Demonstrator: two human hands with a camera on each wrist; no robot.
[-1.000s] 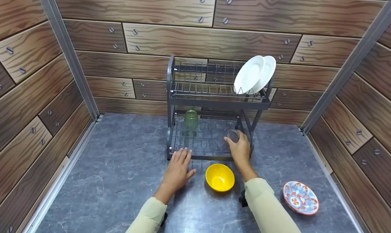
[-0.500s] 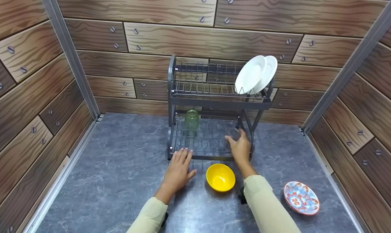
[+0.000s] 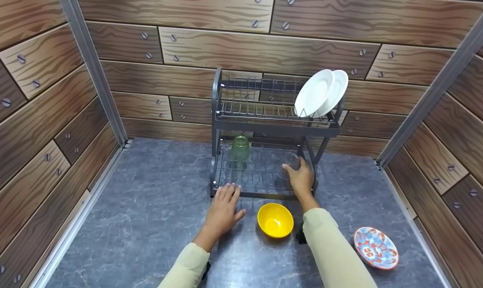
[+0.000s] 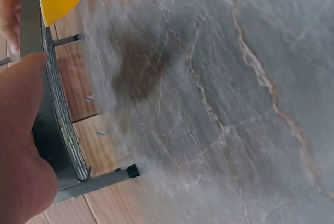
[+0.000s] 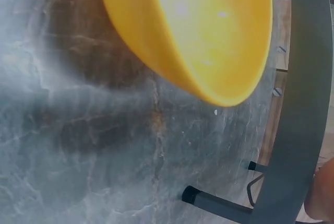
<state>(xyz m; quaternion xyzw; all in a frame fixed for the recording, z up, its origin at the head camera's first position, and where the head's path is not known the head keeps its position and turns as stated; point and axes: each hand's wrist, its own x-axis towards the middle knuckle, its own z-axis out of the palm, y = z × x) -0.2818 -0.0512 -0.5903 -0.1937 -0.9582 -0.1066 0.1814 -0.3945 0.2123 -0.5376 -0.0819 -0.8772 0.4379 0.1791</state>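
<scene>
My right hand (image 3: 301, 178) grips a clear drinking glass (image 3: 291, 161) between thumb and fingers, over the right side of the lower tier of a dark two-tier dish rack (image 3: 277, 128). The glass is see-through and its lower part is faint against the wires. With fingers extended, my left hand (image 3: 223, 210) touches the rack's front bar near its left corner. An upside-down green glass (image 3: 240, 150) stands at the back left of that lower tier. Between my forearms, in front of the rack, sits a yellow bowl (image 3: 275, 220), seen close up in the right wrist view.
Two white plates (image 3: 314, 94) lean upright in the right end of the upper tier. A patterned red-and-blue bowl (image 3: 376, 248) lies on the grey marbled surface (image 3: 145, 216) beyond my right forearm. Wood-print walls (image 3: 265, 48) enclose the back and both sides.
My right hand has moved slightly farther back over the lower tier with the clear glass. The left hand keeps its place at the front bar. The head view has shifted a little.
</scene>
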